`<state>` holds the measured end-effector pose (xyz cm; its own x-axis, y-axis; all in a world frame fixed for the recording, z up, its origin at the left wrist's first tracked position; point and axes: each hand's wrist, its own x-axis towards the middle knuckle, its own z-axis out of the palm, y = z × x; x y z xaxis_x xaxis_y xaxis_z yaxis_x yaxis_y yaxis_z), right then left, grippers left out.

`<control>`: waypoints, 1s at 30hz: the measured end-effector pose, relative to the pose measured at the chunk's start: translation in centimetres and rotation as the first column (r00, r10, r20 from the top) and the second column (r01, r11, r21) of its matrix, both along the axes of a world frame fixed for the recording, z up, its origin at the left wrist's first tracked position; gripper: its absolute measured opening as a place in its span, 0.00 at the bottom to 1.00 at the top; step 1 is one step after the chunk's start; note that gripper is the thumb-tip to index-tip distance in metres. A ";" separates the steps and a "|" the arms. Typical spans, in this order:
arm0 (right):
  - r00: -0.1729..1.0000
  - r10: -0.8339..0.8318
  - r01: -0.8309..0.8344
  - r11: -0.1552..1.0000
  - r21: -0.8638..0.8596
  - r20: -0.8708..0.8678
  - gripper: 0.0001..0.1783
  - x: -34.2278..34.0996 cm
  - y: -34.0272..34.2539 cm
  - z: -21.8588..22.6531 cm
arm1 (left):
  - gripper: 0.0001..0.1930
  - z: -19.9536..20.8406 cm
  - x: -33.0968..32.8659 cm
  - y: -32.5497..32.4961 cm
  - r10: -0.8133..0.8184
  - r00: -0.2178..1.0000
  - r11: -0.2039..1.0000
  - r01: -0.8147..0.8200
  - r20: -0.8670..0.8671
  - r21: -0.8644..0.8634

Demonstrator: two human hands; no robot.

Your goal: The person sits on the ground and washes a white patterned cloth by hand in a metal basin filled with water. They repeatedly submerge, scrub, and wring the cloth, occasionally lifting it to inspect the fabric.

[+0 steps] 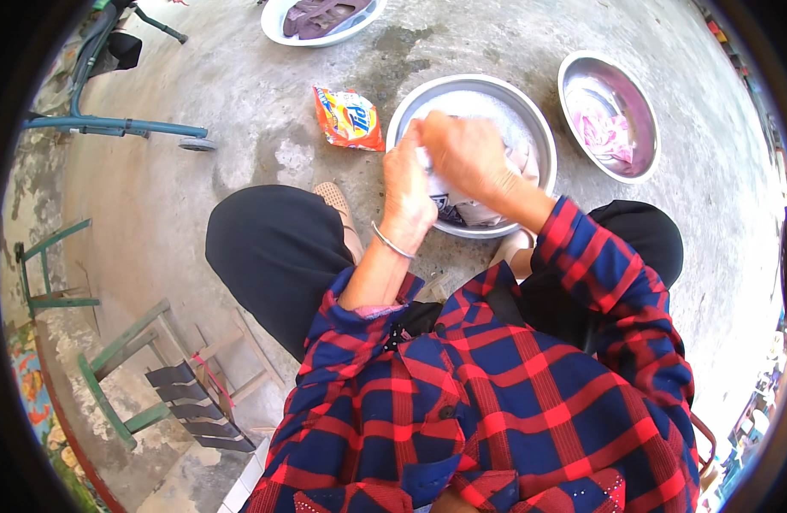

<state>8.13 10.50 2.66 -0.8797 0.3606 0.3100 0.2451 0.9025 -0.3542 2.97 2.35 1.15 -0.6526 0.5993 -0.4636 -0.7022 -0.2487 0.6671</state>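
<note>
A round metal basin (543, 128) holds foamy water (474, 98) and soaked clothes (479, 214), some pale and one with a dark pattern. Over its left side my two hands meet. My left hand (408, 184), a bangle (392, 243) at its wrist, is closed on a white cloth (423, 158) that shows as a small patch between the hands. My right hand (468, 158) is blurred by motion, its fingers curled against the left hand at the same cloth. Most of the cloth is hidden by the hands. An orange detergent bag (349, 118) lies left of the basin.
Another metal basin (650, 111) with a pink cloth (603, 132) sits at right. A pale basin (269, 30) at the top holds a dark purple garment (321, 15). A wheeled blue-green frame (128, 126) stands at left, a green wooden frame (111, 410) at lower left. My knees flank the middle basin.
</note>
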 end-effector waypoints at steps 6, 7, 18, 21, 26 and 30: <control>0.935 -0.217 -0.172 0.414 -0.894 -0.281 0.13 0.8 2.9 2.4 | 0.15 4.0 -1.8 -0.3 0.026 0.999 0.992 -0.022 -0.029 0.126; 0.949 -0.246 -0.165 0.146 -0.975 -0.197 0.13 1.3 3.4 3.3 | 0.16 4.6 -2.0 -0.7 0.032 0.995 0.989 -0.019 -0.089 0.145; 0.936 -0.069 -0.345 0.011 -0.938 -0.345 0.07 3.4 4.8 5.2 | 0.05 6.0 -3.3 -1.7 0.064 0.939 0.967 0.026 -0.339 0.254; 0.953 -0.041 -0.293 0.146 -0.945 -0.301 0.05 3.8 4.8 6.7 | 0.06 5.7 -3.7 -1.6 0.092 0.919 0.965 0.012 -0.382 0.262; 0.944 -0.040 -0.313 0.211 -0.926 -0.328 0.03 4.2 5.6 6.8 | 0.08 6.0 -3.8 -1.6 0.106 0.919 0.961 0.003 -0.379 0.275; 0.949 -0.003 -0.308 0.216 -0.927 -0.316 0.04 4.2 5.9 6.7 | 0.10 6.1 -4.0 -1.7 0.163 0.862 0.968 -0.046 -0.480 0.247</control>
